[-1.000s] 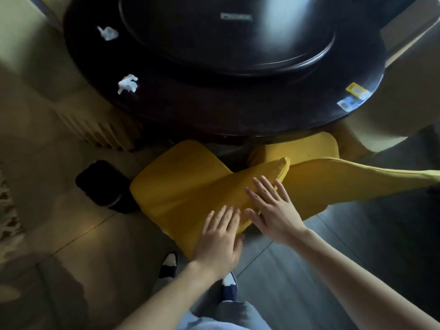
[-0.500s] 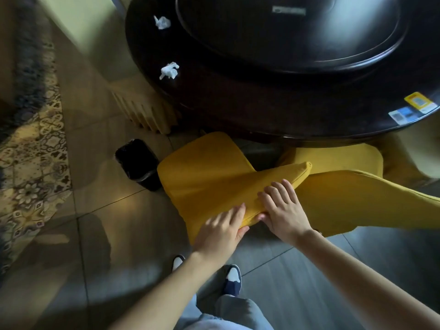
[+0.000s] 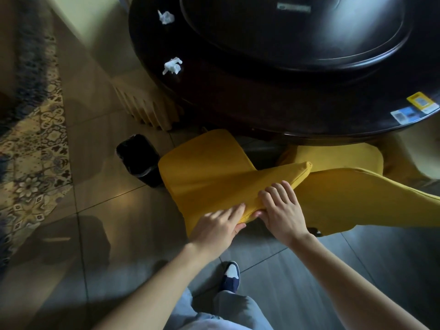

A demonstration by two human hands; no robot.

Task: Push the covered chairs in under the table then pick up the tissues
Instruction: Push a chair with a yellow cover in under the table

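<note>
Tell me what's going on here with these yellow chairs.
A person holds the top edge of a yellow fabric-covered chair's back with both hands, left hand and right hand, fingers curled over it. Its seat isn't fully under the dark round wooden table yet. Two crumpled white tissues lie on the tabletop, untouched.

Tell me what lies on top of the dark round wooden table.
Two crumpled white tissues, a raised dark turntable, and yellow and blue stickers lie there. The far side is out of frame.

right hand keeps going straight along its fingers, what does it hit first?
The right hand already grips the yellow chair back; straight on, its fingers aim at that back's top edge, then probably the dark table rim. Depth is unclear.
</note>
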